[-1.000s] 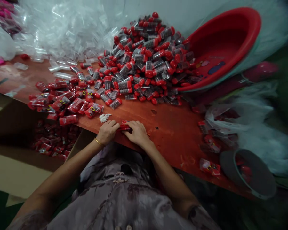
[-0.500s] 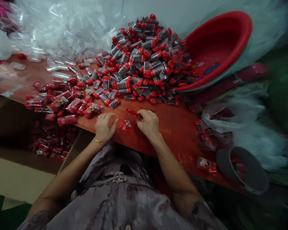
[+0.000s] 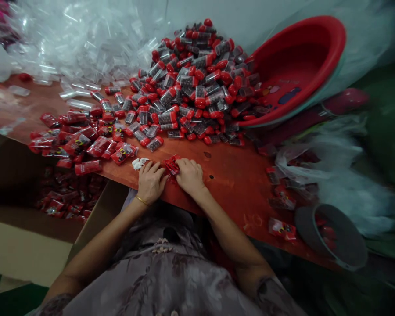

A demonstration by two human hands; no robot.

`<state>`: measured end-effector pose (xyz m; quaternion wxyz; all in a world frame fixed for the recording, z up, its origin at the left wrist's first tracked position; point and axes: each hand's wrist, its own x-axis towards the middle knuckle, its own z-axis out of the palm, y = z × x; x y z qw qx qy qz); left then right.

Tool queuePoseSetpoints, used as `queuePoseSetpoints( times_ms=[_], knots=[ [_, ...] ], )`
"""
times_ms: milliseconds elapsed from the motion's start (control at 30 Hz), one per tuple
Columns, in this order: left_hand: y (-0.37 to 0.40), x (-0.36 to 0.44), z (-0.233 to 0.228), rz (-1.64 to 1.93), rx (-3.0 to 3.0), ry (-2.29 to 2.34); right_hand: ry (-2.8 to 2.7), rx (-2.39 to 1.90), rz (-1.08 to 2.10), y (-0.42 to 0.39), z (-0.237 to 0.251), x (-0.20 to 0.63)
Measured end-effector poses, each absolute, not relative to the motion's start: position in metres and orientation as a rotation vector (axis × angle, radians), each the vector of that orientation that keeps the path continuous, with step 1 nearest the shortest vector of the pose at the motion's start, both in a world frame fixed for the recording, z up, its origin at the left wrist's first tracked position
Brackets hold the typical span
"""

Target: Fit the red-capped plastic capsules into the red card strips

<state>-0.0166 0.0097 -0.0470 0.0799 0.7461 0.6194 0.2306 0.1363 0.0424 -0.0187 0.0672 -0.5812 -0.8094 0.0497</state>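
Small red printed wrappers (image 3: 171, 165) lie between my two hands near the front edge of the table. My right hand (image 3: 190, 176) is closed on them from the right, fingers bent over their edge. From the left, my left hand (image 3: 151, 181) pinches at their near side with curled fingers; its exact hold is partly hidden. A crumpled white scrap (image 3: 140, 163) rests just beyond the left fingers. Behind the hands rises a large heap of clear tubes with red caps and dark contents (image 3: 197, 83).
Red-wrapped packets (image 3: 85, 142) pile up at left, above an open cardboard box (image 3: 29, 228) of similar packets. Clear empty tubes (image 3: 82, 48) heap behind. A red basin (image 3: 303, 48) tilts at back right; a grey tub (image 3: 332, 237) and plastic bags (image 3: 342, 171) sit at right.
My right hand has moved left with the red wrapper, and my left hand has moved right, so they come together. The white scrap beside the left hand now shows.
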Motion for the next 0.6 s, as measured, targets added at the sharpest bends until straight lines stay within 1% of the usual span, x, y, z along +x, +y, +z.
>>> queuePoseSetpoints(
  times_ms=[167,300,400,467,600],
  knots=[
    [0.011,-0.020,-0.049,0.707,2.198,1.847,-2.412,-1.757,0.418,0.047,-0.004,0.146],
    [0.009,-0.025,-0.041,0.860,2.100,1.900,-2.181,-1.554,0.595,0.043,-0.018,0.172],
    [0.015,-0.013,-0.031,0.906,2.119,1.882,-1.845,-1.596,0.623,0.038,-0.040,0.187],
    [0.026,0.000,-0.026,0.853,2.178,1.841,-1.694,-1.655,0.617,0.034,-0.053,0.190],
    [0.050,0.020,-0.027,0.611,2.220,1.838,-1.754,-1.633,0.466,0.027,-0.062,0.186]
  ],
)
